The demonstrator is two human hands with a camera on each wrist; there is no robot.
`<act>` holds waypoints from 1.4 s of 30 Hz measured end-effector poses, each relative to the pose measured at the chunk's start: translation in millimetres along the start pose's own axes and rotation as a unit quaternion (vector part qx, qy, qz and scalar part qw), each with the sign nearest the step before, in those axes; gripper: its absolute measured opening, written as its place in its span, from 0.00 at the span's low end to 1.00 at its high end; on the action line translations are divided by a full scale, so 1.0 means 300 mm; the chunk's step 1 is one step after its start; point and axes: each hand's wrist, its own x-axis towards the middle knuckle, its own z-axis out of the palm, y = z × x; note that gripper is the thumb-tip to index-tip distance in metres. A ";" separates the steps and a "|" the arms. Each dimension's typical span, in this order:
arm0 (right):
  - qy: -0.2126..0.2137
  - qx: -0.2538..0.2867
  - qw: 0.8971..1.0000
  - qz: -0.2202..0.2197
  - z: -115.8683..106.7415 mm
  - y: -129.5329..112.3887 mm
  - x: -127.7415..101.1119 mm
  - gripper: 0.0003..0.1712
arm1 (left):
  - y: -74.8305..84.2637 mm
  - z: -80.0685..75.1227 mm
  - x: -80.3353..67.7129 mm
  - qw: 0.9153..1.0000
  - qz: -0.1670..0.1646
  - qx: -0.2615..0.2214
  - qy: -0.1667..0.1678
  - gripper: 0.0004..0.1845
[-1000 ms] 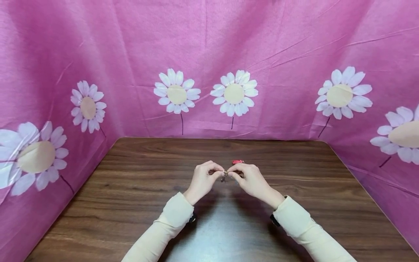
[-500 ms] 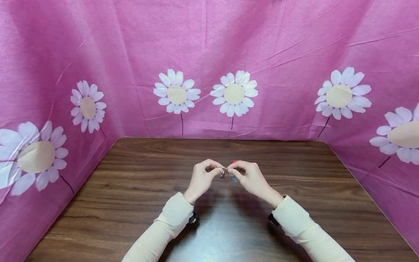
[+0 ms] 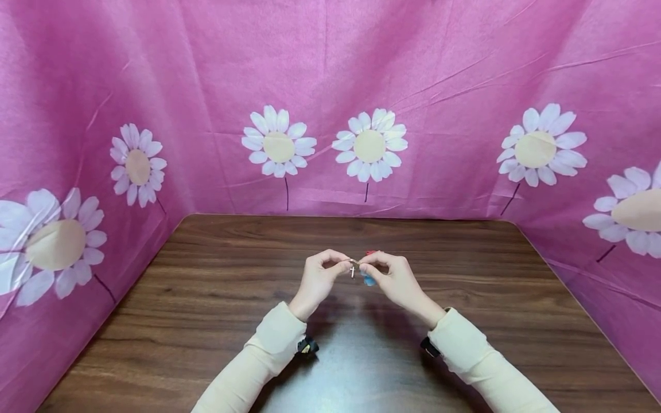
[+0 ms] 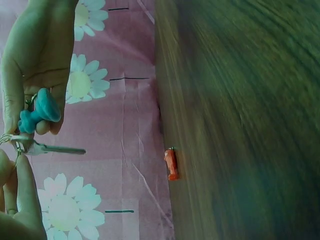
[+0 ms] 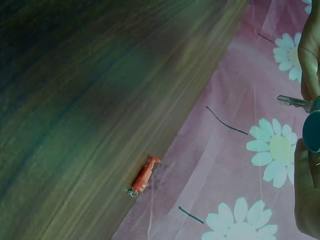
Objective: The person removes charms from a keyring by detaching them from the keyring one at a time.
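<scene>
Both hands meet over the middle of the table, in the head view. Fingertips of my left hand [image 3: 321, 281] and right hand [image 3: 396, 281] pinch a small metal key ring [image 3: 353, 262] between them. A silver key [image 4: 62, 149] hangs from the ring, pointing down at the table. Beside the right hand's fingers dangles a teal-blue charm [image 4: 42, 111] with a round flared end and a metal link at its top. In the right wrist view the key [image 5: 294, 102] and the charm [image 5: 312, 131] show at the right edge, between the two hands.
A red-orange charm [image 5: 145, 175] with a small metal ring lies on the brown wooden table [image 3: 206, 275], beyond the hands. In the head view the right hand partly hides it. A pink cloth [image 3: 206, 86] with printed daisies stands behind and on both sides.
Both hands have risen slightly, with the key ring still pinched between them. The key now hangs plainly visible below the ring, and the blue charm has come into view under the right hand.
</scene>
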 end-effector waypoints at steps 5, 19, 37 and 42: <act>-0.002 0.006 1.000 -0.005 0.000 0.022 0.008 0.06 | 0.000 0.001 0.002 1.000 -0.020 -0.024 0.001 0.07; -0.011 -0.115 0.993 -0.037 -0.018 0.033 0.005 0.04 | -0.114 -0.011 0.061 0.990 0.031 0.101 -0.088 0.08; -0.028 -0.240 0.963 -0.118 -0.004 0.038 -0.008 0.04 | -0.132 -0.016 0.038 0.936 0.181 0.297 -0.051 0.03; -0.025 -0.207 0.971 -0.114 -0.002 0.032 -0.005 0.04 | -0.134 -0.020 0.036 0.956 0.168 0.239 -0.037 0.02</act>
